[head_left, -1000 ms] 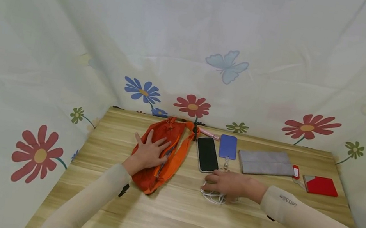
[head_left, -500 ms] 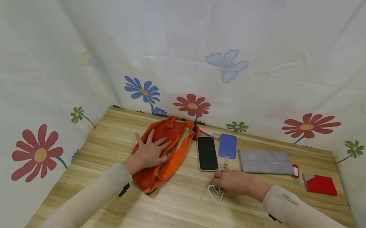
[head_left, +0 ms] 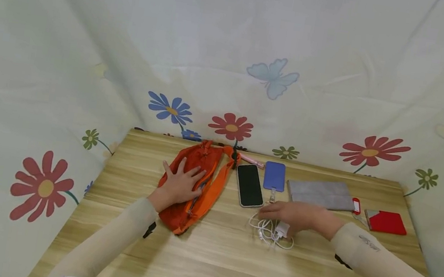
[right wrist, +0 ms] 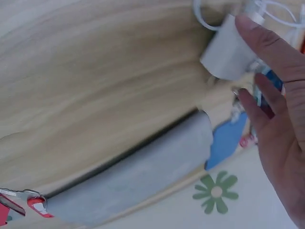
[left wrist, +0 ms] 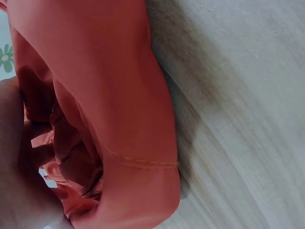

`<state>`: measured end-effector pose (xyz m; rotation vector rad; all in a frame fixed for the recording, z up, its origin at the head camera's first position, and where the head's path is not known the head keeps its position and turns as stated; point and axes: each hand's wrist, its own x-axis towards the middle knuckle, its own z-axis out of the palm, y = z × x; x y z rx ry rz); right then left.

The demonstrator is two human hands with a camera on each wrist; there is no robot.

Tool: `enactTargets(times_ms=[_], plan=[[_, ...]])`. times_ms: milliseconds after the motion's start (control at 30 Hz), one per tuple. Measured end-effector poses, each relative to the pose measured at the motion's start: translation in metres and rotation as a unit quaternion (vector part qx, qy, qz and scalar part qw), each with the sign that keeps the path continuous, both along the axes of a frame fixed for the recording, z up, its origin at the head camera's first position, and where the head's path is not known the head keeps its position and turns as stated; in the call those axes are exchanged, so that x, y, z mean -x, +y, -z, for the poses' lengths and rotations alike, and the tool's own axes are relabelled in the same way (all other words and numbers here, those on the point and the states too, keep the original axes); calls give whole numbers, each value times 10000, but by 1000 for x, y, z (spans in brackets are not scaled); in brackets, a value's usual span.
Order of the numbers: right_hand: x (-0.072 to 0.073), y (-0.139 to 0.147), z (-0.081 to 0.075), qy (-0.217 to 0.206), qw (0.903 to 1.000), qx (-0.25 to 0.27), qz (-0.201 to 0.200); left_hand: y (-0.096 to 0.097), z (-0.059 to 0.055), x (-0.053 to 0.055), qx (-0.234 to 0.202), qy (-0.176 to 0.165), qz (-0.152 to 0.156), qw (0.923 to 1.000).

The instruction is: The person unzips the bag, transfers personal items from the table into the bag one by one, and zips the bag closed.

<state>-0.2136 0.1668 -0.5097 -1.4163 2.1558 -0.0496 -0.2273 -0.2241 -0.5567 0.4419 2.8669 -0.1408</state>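
Observation:
An orange waist bag [head_left: 182, 214] lies on the left of the table. My left hand [head_left: 178, 184] rests on it with fingers spread; in the left wrist view the bag's orange fabric [left wrist: 138, 119] fills much of the picture beside the hand. Right of centre lies a white charger [head_left: 281, 229] with its loosely coiled white cable [head_left: 265, 233]. Over the charger is my right hand [head_left: 296, 215], fingers loosely extended. In the right wrist view the thumb overlaps the edge of the charger [right wrist: 228, 52], and the other fingers stand apart from it.
Beyond the right hand lie a phone [head_left: 250, 186], a blue card holder [head_left: 274, 176] with a clip and a pink pen-like stick [head_left: 251, 160]. A grey pouch [head_left: 321, 193], a red key tag [head_left: 356, 206] and a red wallet [head_left: 390, 223] lie further right. A patterned curtain [head_left: 203, 35] borders the table.
My right hand gripped the charger and cable, shifted slightly right, and its fingers have loosened, so the charger and coil now show below it. The left hand stays on the bag.

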Motion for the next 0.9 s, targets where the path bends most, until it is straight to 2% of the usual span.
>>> enactTargets(times_ms=[100, 300, 500, 733, 900], plan=[[-4, -4, 4, 149, 9996, -3, -219, 0, 0, -1, 2, -42, -13, 10000], [-4, -8, 10, 584, 9954, 464, -606, 1, 0, 0, 17, -47, -57, 10000], [-2, -6, 15, 919, 9896, 782, -780, 0, 1, 1, 20, -82, -79, 9999], [-4, -3, 15, 914, 9900, 812, -710, -1, 1, 1, 31, -140, -147, 9998], [-5, 2, 17, 890, 9892, 735, -906, -1, 1, 1, 2, -135, -119, 9998]])
